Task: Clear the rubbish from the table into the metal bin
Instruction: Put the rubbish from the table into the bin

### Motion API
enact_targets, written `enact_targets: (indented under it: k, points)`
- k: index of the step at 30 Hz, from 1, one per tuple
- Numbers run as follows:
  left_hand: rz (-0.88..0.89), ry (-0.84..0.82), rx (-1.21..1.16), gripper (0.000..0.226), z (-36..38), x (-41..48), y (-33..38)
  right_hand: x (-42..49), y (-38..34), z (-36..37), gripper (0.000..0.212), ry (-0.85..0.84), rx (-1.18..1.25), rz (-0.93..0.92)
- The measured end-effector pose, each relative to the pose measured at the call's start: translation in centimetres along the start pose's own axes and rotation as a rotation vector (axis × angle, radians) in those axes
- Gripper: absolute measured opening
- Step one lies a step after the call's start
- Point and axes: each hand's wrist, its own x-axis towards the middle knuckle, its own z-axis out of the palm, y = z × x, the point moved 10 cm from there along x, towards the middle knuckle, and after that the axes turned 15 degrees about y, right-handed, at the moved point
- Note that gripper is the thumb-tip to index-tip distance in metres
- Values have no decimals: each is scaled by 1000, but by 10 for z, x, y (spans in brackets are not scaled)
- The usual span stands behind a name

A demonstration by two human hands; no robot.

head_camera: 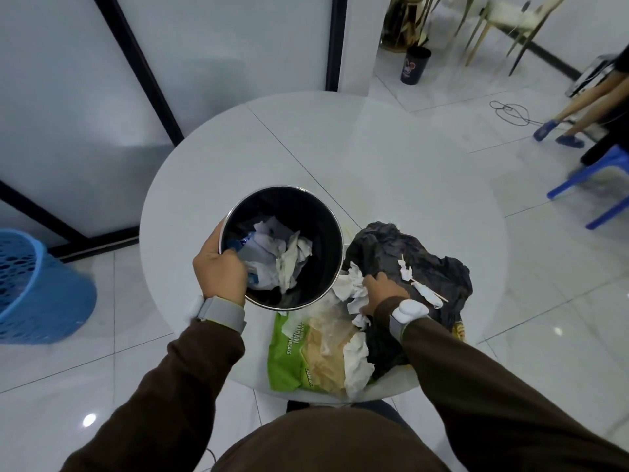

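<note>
The metal bin (308,212) sits over the counter (340,148) at about its 7 o'clock, mouth facing up toward the camera. The left hand (219,270) grips the bin's rim at the rim's 8 o'clock, thumb outside on the wall and fingers curled over the edge into the dark inside. White and blue-printed scraps of paper (282,253) already lie in the bin.

Just beside the bin, at its 4 o'clock, the right hand (383,291) lies back-up on the pile of rubbish, its fingers curled down over a crumpled white paper (350,287) that bulges out on the thumb side. The rest of the pile surrounds that hand: a black plastic bag (408,250) at 12 to 3 o'clock of it with white sticks (425,291) lying on top, a green wrapper (286,356) at 7 o'clock, a clear crinkled bag (326,349) and a white tissue (357,366) at 6 o'clock.

The right fingertips are buried in paper and bag. The bin's base is hidden, so whether it rests on the counter cannot be told. The wrapper's print is partly covered. A blue basket (34,291) on the floor is cut off at 9 o'clock.
</note>
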Motion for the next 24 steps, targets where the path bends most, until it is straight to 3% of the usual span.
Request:
enact_targets:
  k: [5, 12, 19, 24]
  points:
    - [-5, 17, 14, 64, -6, 3, -2, 3, -8, 9, 34, -44, 47, -57]
    - [-27, 25, 14, 64, -8, 8, -10, 5, -7, -10, 25, 15, 205, -48]
    - [-52, 12, 12, 64, -4, 8, -17, -13, -1, -108, 19, 410, 714, 15]
    - [-46, -11, 18, 64, -1, 3, -14, -41, -34, -204, 22, 724, 937, -66]
